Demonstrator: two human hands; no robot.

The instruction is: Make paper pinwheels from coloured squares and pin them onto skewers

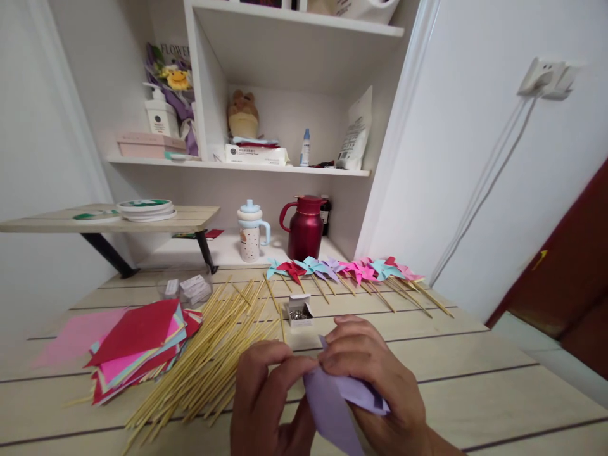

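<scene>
Between my two hands, above the front of the table, is a lilac paper pinwheel (330,405) with folded blades. My left hand (273,396) pinches its left edge near the centre between finger and thumb. My right hand (380,373) is closed around the other side, its fingers pressing the folds at the middle and partly hiding them. Just beyond my hands stands a small open white box (301,320) of shiny metal pins. Thin wooden sticks (204,354) lie in a loose heap to the left of my left hand.
Coloured paper squares (135,335) are stacked at the left, near small white boxes (194,289). Finished pinwheels (361,271) on sticks line the table's back edge. Behind them stand a red jug (305,229) and a cup (249,237). A small raised shelf (190,220) juts in at left.
</scene>
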